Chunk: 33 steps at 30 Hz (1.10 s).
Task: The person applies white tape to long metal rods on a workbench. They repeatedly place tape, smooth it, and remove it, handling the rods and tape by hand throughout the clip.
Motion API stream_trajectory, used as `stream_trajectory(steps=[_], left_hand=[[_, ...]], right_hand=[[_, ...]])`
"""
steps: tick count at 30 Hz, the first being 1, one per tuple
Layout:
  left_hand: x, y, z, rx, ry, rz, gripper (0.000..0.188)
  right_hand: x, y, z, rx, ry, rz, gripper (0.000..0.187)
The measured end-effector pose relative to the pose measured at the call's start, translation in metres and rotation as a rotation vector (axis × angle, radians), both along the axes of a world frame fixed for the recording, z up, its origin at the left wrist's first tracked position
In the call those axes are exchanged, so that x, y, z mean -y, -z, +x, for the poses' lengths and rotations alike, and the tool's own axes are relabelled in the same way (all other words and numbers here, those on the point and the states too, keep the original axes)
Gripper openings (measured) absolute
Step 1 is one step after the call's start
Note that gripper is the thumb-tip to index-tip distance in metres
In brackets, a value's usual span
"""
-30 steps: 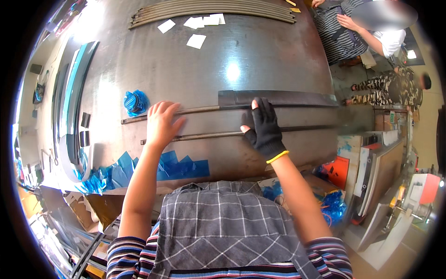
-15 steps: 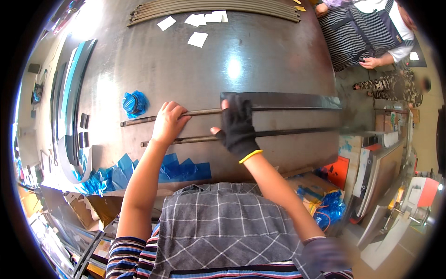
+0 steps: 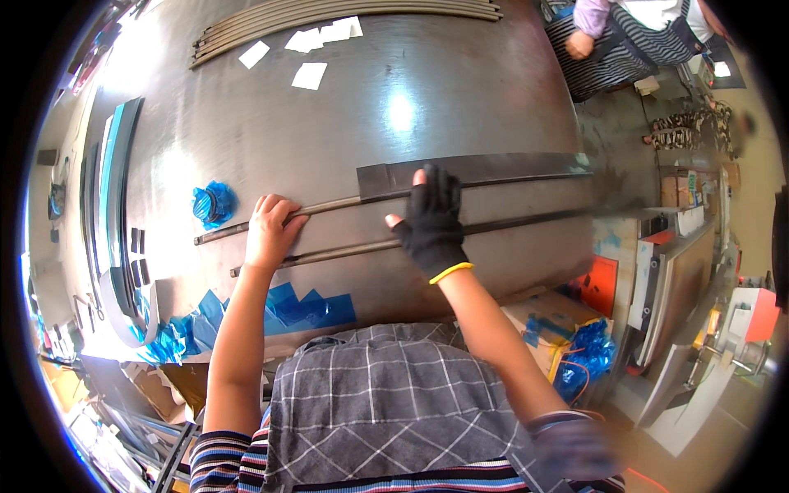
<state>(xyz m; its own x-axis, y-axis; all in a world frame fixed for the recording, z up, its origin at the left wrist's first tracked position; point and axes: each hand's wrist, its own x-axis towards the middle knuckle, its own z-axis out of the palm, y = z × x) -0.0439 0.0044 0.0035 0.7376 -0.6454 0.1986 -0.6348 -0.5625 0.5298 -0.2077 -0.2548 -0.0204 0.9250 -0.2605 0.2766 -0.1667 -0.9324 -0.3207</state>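
My bare left hand (image 3: 273, 234) has its thumb and fingers closed around the far one of two long thin metal rods (image 3: 333, 205), near its left end. Its wrist passes over the near rod (image 3: 349, 249), which lies roughly parallel. A black fingerless glove with a yellow cuff covers my right hand (image 3: 433, 218). That hand lies flat with thumb and fingers stretched out, across the far rod and onto a long dark flat strip (image 3: 509, 168). The strip lies along the far rod's right part. My palm hides a stretch of the rod beneath it.
On the metal table (image 3: 271, 140) lie a blue-wrapped roll (image 3: 214, 205), white cards (image 3: 309, 76), a bundle of rods (image 3: 345, 15) and long strips (image 3: 119, 181) at left. Blue film (image 3: 308, 307) lines the near edge. A co-worker's hand (image 3: 579, 45) shows at far right.
My right hand has slid rightward along the dark strip, away from its left end. The left hand stays at about the same place on the rod. The whole view has shifted somewhat.
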Motion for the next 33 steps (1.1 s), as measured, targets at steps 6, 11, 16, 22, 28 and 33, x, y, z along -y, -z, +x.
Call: stream_trajectory(steps=[6,11,16,22,28,33], left_hand=[[-0.006,0.010,0.005,0.028,0.004,0.095,0.018],[-0.018,0.024,0.010,0.077,0.082,0.111,0.021],[-0.010,0.001,0.007,-0.002,0.041,0.172,0.024],[-0.011,-0.004,0.010,0.019,0.056,0.256,0.024],[-0.026,0.009,0.013,0.048,0.060,0.253,0.024],[-0.005,-0.002,0.010,0.023,0.036,0.245,0.022]], right_hand=[[0.075,-0.011,-0.032,-0.142,0.129,-0.126,0.090],[0.149,-0.009,-0.060,-0.208,0.258,-0.123,0.089],[0.234,-0.006,-0.086,-0.305,0.485,-0.088,0.087],[0.354,0.001,-0.127,-0.413,0.666,0.074,0.084],[0.372,-0.004,-0.124,-0.189,0.682,0.027,0.081],[0.298,0.013,-0.106,-0.272,0.479,-0.200,0.085]])
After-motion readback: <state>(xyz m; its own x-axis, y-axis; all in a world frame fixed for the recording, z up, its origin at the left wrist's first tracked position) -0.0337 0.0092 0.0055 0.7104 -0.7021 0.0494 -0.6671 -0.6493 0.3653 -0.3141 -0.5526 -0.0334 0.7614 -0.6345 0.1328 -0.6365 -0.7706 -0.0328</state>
